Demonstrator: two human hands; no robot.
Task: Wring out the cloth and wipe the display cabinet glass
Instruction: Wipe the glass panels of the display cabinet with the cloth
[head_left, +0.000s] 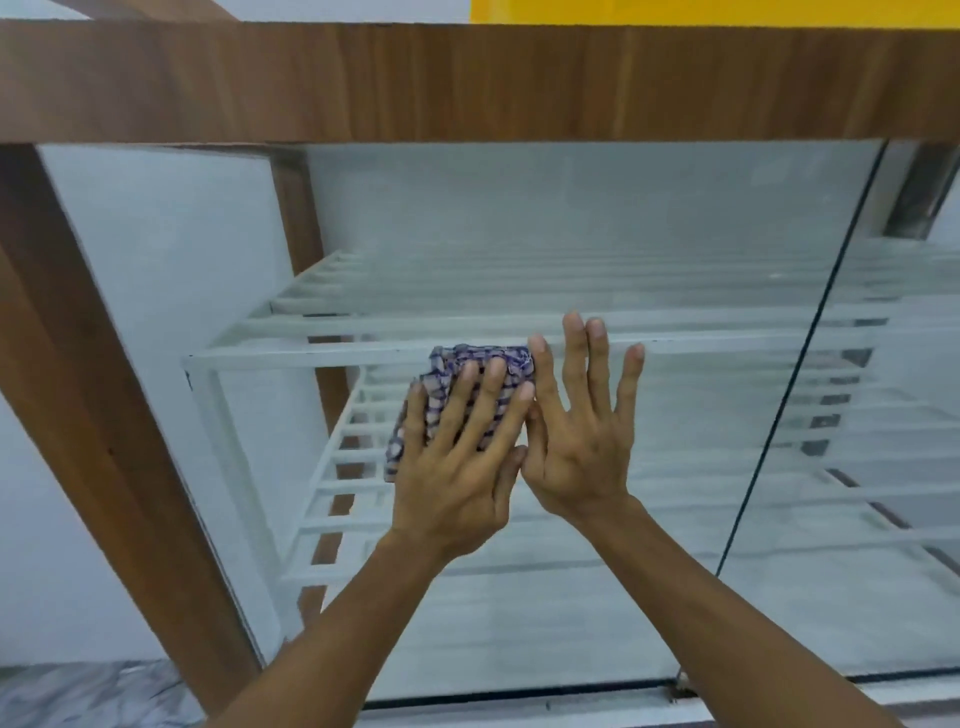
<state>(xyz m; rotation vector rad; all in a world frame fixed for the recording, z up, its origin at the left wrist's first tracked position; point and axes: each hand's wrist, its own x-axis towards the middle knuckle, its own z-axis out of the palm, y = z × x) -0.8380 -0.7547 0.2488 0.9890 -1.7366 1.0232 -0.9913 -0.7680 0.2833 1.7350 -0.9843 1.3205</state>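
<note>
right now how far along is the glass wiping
Wringing looks done: the cloth is bunched and already on the glass. In hand: the left hand presses the cloth flat against the pane, with the right hand spread beside it, touching the cloth's edge. Left: I can't tell which parts are already wiped; the pane right of the seam is untouched for now.

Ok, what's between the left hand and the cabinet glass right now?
The checked cloth: in the head view the left hand presses it flat against the glass, fingers spread over it.
</note>
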